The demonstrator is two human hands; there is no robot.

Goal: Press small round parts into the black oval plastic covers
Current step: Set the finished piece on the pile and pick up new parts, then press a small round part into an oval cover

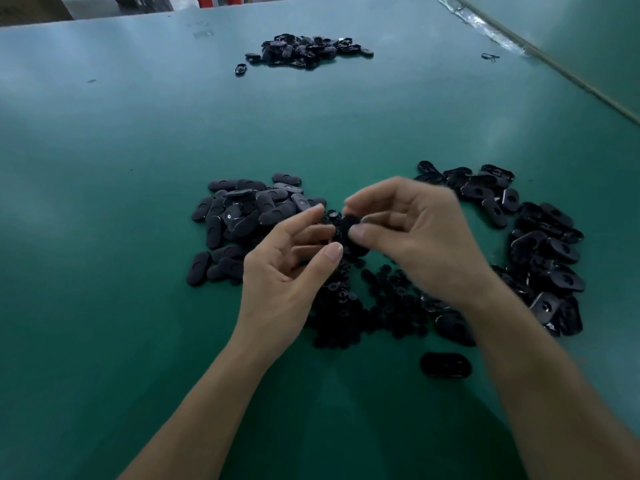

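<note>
Nearest to the viewer, a lone oval cover [446, 365] is lying flat on the green table [121, 150], at about 5 o'clock from the hands. Just beyond it, a loose heap of small round parts [377, 301] is spreading under and between the wrists.

Above that heap, the left hand [287, 268] and the right hand [415, 237] are meeting at the centre of the work area. Both are curling thumb and fingers onto one black piece [349, 228] between them. The piece is blurred, so I cannot tell whether it is a cover or a round part.

At 9 o'clock, a left pile of covers [242, 216] is lying with smooth backs mostly upward. At 3 o'clock, a right pile of covers [540, 244] is curving round toward 4 o'clock, many pieces showing a glossy hollow side.

At 12 o'clock, well apart, a far pile [304, 50] of black parts is sitting near the table's far edge. At 1 o'clock, a small dark scrap [490, 56] is lying alone beside a clear plastic strip [485, 29].
</note>
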